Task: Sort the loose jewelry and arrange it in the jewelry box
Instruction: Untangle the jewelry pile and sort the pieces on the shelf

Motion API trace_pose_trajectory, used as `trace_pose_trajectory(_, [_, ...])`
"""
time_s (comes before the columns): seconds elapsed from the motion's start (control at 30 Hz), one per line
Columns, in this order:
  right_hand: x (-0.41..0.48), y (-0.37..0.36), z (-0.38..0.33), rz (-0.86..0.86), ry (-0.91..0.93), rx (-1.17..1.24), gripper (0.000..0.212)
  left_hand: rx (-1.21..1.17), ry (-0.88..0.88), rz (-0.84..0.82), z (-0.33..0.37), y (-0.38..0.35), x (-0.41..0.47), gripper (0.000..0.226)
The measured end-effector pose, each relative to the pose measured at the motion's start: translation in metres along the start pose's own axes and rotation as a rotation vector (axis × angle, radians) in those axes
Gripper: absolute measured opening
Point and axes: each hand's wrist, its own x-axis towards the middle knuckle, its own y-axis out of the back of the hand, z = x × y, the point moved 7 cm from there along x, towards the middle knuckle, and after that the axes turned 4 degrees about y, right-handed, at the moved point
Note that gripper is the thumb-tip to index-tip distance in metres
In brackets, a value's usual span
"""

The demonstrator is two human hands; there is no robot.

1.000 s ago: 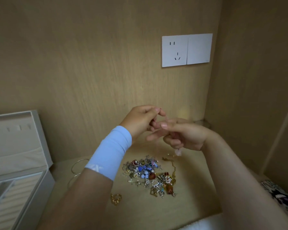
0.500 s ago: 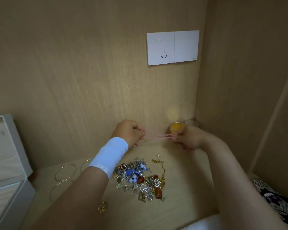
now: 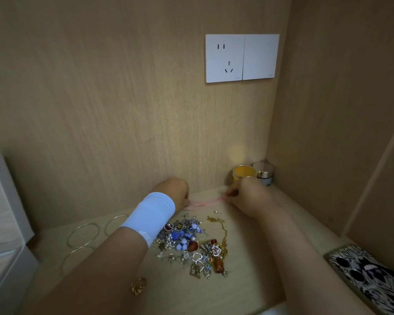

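- We're looking down on a wooden shelf (image 3: 248,280), both hands low at the back of it.
- The left hand (image 3: 175,192), with a white wristband (image 3: 150,217) behind it, has its fingers curled down onto one end of a pink cord (image 3: 205,201).
- The right hand (image 3: 248,196) pinches the other end, so the cord runs stretched between them, just above the shelf or on it; we can't tell which.
- Just in front of the hands lies the pile of jewelry (image 3: 187,242): blue beads, silver bits, heart charms, a gold chain (image 3: 223,228) trailing along its right side.
- Three thin bangles (image 3: 83,235) lie flat to the left of the pile, and a gold ring (image 3: 138,286) sits alone by the left forearm.
- The jewelry box (image 3: 0,212) stands at the far left edge, cut off by the frame; we can't make out anything inside it.
- In the back right corner are a yellow jar (image 3: 243,172) and a white jar (image 3: 264,173) with a gold band, side by side; what they hold doesn't show.
- A patterned phone (image 3: 369,276) lies at the right edge, and a white socket (image 3: 224,57) sits on the wall above.
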Motion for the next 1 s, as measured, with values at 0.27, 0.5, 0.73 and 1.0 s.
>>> trace_pose_trajectory(0.27, [0.001, 0.004, -0.003, -0.052, 0.006, -0.069, 0.022, -0.09, -0.104, 0.038, 0.01, 0.008, -0.01, 0.044])
trace_pose_trajectory(0.5, [0.006, -0.007, -0.008, 0.014, 0.019, -0.071, 0.025, -0.048, -0.131, 0.025, 0.011, -0.001, 0.0, 0.027])
trace_pose_trajectory(0.73, [0.007, 0.005, -0.035, 0.018, 0.104, -0.102, 0.037, -0.198, -0.062, 0.174, -0.017, 0.022, -0.028, 0.026])
trace_pose_trajectory(1.0, [-0.032, 0.004, -0.137, -0.332, 0.35, 0.146, 0.003, -0.468, 0.015, 0.045, -0.054, 0.015, -0.115, 0.017])
